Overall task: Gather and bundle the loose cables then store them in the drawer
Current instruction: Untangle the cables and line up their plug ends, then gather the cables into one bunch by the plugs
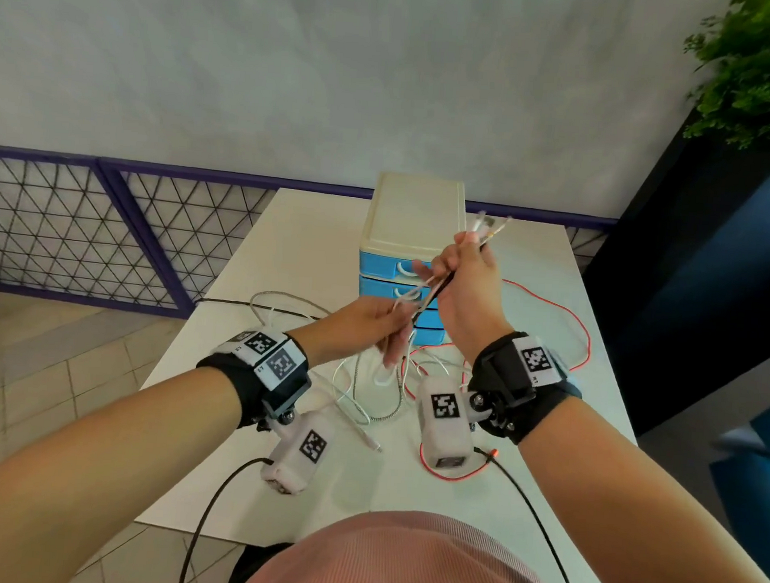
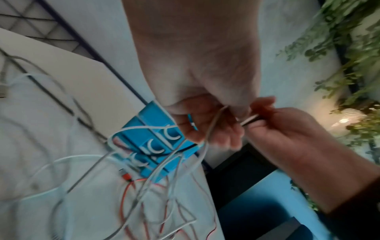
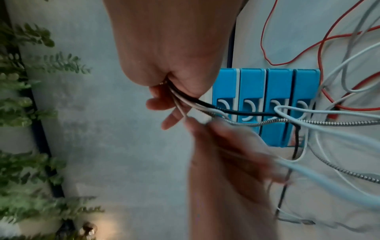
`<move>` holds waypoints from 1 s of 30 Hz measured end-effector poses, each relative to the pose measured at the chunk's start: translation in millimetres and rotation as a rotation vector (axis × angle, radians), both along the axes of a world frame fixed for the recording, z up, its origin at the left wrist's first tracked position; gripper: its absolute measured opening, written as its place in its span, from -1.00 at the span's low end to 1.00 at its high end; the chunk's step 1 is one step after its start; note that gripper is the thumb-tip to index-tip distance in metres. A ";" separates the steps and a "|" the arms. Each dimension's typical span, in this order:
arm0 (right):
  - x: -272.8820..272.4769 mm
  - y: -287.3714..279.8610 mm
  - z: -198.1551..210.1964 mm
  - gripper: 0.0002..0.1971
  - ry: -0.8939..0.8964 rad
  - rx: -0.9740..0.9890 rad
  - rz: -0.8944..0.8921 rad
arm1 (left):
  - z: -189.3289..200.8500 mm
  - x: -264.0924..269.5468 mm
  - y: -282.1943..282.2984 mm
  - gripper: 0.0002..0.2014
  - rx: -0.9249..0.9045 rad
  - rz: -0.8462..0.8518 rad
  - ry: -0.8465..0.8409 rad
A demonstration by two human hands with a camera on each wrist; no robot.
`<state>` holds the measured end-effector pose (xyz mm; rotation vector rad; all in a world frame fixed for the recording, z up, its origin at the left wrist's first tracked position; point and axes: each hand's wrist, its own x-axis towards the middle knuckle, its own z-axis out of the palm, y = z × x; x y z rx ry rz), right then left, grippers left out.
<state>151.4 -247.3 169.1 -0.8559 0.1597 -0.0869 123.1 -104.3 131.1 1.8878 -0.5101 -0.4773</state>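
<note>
Right hand [image 1: 462, 282] is raised above the worktop [image 1: 286, 249], fist wrapped round a bunch of cables [image 1: 428, 289] near their plug ends; plugs [image 1: 490, 228] stick out above the fist, pointing up and away. Bunch includes a black cable [image 3: 236, 112], white ones and a braided metal cable [image 3: 267, 122]. Left hand [image 1: 372, 329] sits just below and left of the right hand, fingers loosely curled round the same strands where they hang down; left wrist view shows white strands running through its fingers [image 2: 218, 129]; blurred, so the exact grip is hard to read. From the hands the cables drop to the worktop and spread in loose loops between both wrists. A red cable [image 1: 566, 320] loops wide on the right side of the worktop and under the right wrist camera. One white plug end [image 1: 371, 443] lies flat near the front edge. Small drawer unit [image 1: 411, 230] with blue drawers [image 1: 380, 264] stands at the back of the worktop, directly behind the hands; visible drawers closed. Green plant [image 1: 762, 66] top right.
</note>
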 end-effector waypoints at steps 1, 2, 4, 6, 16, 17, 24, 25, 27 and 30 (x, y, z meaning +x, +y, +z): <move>4.6 -6.5 3.3 -0.74 0.011 0.017 -0.020 | -12.6 -4.8 4.7 -0.52 0.042 -0.045 -0.001; 8.3 -13.5 6.1 -0.74 0.022 0.015 -0.027 | -25.4 -9.7 8.4 -0.55 0.051 -0.055 0.000; 9.9 -21.5 6.6 -0.73 0.041 -0.035 -0.019 | -43.2 -14.5 10.8 -0.65 0.096 -0.030 -0.027; 6.1 -19.8 2.5 -0.73 0.048 -0.112 0.002 | -50.7 -11.9 8.6 -0.68 0.231 -0.078 -0.100; -9.1 -19.4 -12.1 -0.77 0.014 -0.567 0.097 | -42.1 -6.2 45.3 -0.91 0.356 0.057 -0.212; -10.6 -19.5 -13.2 -0.77 0.014 -0.582 0.105 | -41.5 -7.9 55.0 -0.94 0.462 -0.017 -0.237; -15.6 -14.8 -16.1 -0.75 -0.046 -0.611 0.179 | -77.5 -38.6 102.3 -0.72 1.147 -0.474 -0.303; -16.4 -14.4 -16.3 -0.75 -0.052 -0.619 0.187 | -83.8 -43.7 106.1 -0.69 1.190 -0.501 -0.319; -17.9 -14.2 -16.9 -0.74 -0.059 -0.633 0.200 | -96.8 -54.1 113.2 -0.72 1.251 -0.519 -0.367; -18.1 -13.9 -18.2 -0.73 -0.050 -0.640 0.214 | -113.1 -64.0 120.1 -0.83 1.287 -0.508 -0.479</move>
